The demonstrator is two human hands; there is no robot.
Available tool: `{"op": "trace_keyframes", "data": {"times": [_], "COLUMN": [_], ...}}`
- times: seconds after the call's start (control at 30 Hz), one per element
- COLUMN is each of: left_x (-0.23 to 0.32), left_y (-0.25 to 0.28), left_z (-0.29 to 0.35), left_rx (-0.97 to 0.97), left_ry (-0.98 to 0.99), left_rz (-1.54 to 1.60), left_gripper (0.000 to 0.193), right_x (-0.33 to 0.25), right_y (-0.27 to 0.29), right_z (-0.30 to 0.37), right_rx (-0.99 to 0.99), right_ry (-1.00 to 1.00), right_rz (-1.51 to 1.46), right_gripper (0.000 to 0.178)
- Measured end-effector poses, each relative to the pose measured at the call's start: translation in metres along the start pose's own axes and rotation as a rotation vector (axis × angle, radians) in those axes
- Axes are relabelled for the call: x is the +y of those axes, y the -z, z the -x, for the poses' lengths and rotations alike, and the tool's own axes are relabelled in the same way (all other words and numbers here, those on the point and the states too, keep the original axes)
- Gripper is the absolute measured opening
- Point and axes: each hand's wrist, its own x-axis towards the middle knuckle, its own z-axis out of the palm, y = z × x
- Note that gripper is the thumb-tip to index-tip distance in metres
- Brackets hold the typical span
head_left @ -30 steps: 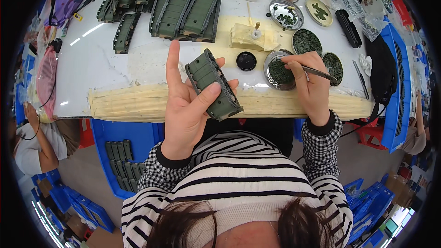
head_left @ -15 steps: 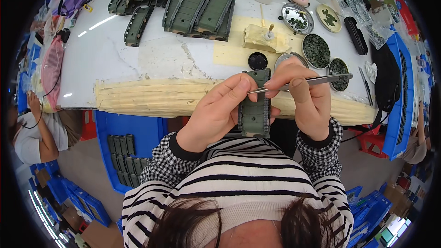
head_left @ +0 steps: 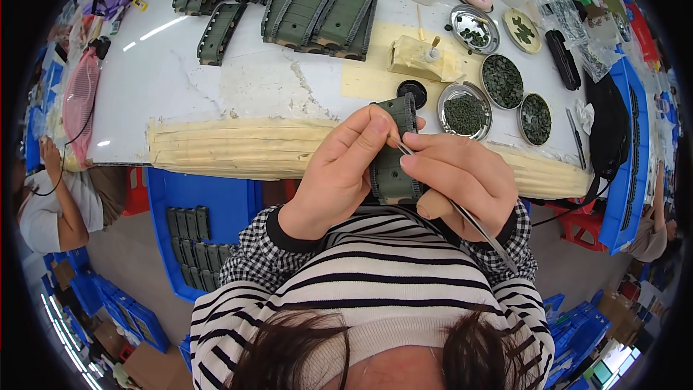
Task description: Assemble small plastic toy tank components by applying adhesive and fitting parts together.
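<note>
The long green piece (head_left: 397,182) is up in front of the chest, by the near edge of the tabletop (head_left: 173,83). Its long way runs away from the body. Work on it looks to be in the middle, not done, because the tips of the tweezers (head_left: 478,229) are right at it. I can't tell if they pinch a tiny bit.

The left hand (head_left: 332,177) holds the piece from the left, with thumb and first finger pressed close together by the tweezer tips. The right hand (head_left: 465,173) is curled around the tweezers, back of the hand up. The tweezers slant, with their far end down by the wrist. Both arms are bent and the hands are close together.

Just past them, a round metal dish (head_left: 463,89) has lots of little green bits. More green bits (head_left: 502,81) sit nearby, so plenty seem to be left. Farther off is a pile of green pieces (head_left: 321,20). Rows of small green parts (head_left: 198,249) lie in a blue tray (head_left: 216,189) below. I can't tell which ones are finished.
</note>
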Motion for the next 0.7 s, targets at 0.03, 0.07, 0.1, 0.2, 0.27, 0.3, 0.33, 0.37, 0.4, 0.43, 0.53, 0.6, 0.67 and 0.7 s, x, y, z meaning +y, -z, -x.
{"op": "trace_keyframes", "data": {"times": [0.03,0.07,0.1,0.2,0.27,0.3,0.33,0.37,0.4,0.43,0.53,0.6,0.67,0.7], "left_x": [0.0,0.0,0.0,0.003,0.003,0.003,0.002,0.001,0.0,0.0,0.0,0.0,0.011,0.017], "left_y": [0.001,0.002,0.003,-0.001,0.0,0.0,0.001,0.001,0.001,0.001,0.0,-0.002,-0.008,-0.01], "left_z": [0.0,0.0,0.0,0.0,0.001,0.001,0.001,0.001,0.001,0.001,0.001,0.001,0.005,0.006], "left_rx": [-0.007,-0.015,-0.023,0.029,0.039,0.042,0.036,0.03,0.025,0.032,0.041,0.04,0.081,0.097], "left_ry": [0.003,0.006,0.01,0.011,0.018,0.023,0.02,0.016,0.013,0.014,0.006,-0.017,-0.014,-0.009], "left_rz": [0.002,0.003,0.005,-0.064,-0.066,-0.067,-0.048,-0.03,-0.011,-0.014,-0.02,-0.023,-0.02,-0.018], "left_gripper": [0.025,0.025,0.025,0.027,0.027,0.027,0.026,0.025,0.025,0.025,0.024,0.021,0.024,0.033], "right_x": [0.0,0.0,0.001,0.0,0.0,0.0,-0.001,0.0,0.0,0.0,0.003,0.006,0.012,0.015], "right_y": [-0.001,-0.002,-0.002,-0.002,-0.002,-0.002,-0.002,-0.002,-0.002,-0.002,-0.003,-0.002,-0.003,-0.004], "right_z": [-0.001,-0.001,-0.001,-0.002,-0.002,-0.003,-0.003,-0.003,-0.003,-0.003,-0.001,-0.001,0.002,0.006], "right_rx": [0.021,0.019,0.018,0.009,0.005,0.006,0.006,0.006,0.006,0.006,0.012,0.085,0.185,0.252], "right_ry": [0.005,0.013,0.02,0.019,0.017,0.016,0.015,0.015,0.015,0.015,0.02,-0.028,-0.177,-0.305], "right_rz": [0.02,0.023,0.028,0.019,0.012,0.014,0.016,0.018,0.019,0.02,0.01,-0.082,-0.159,-0.183], "right_gripper": [0.037,0.037,0.037,0.038,0.038,0.037,0.037,0.037,0.037,0.037,0.033,0.025,0.018,0.015]}}
